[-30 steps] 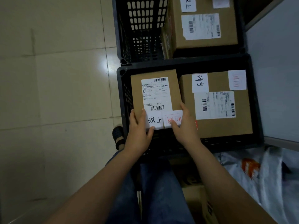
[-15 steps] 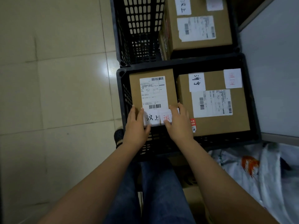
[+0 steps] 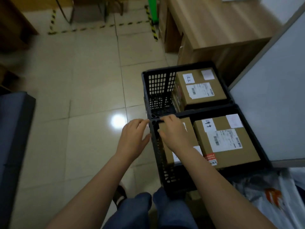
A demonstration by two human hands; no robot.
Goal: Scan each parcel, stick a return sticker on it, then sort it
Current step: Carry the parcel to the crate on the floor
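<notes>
A small brown parcel [image 3: 168, 154] with white labels lies in the left half of the near black crate [image 3: 158, 164]. My right hand [image 3: 175, 135] rests on top of it, fingers bent along its far edge by the crate's rim, thumb at its left edge. My left hand [image 3: 133, 140] hovers just outside the crate's left wall, fingers relaxed and holding nothing. A bigger labelled parcel [image 3: 231, 156] fills the crate's right half.
A second black crate [image 3: 158, 86] stands behind with one labelled parcel [image 3: 199, 91] on its right side. A wooden desk [image 3: 214, 27] and a white panel [image 3: 272, 104] close off the right. Plastic mail bags [image 3: 272, 199] lie at lower right. A dark grey block [image 3: 13, 129] stands at the left.
The small parcel has sunk into the crate. My left hand let go of it and moved out to the left; my right hand slid to its far end. The view tilted up.
</notes>
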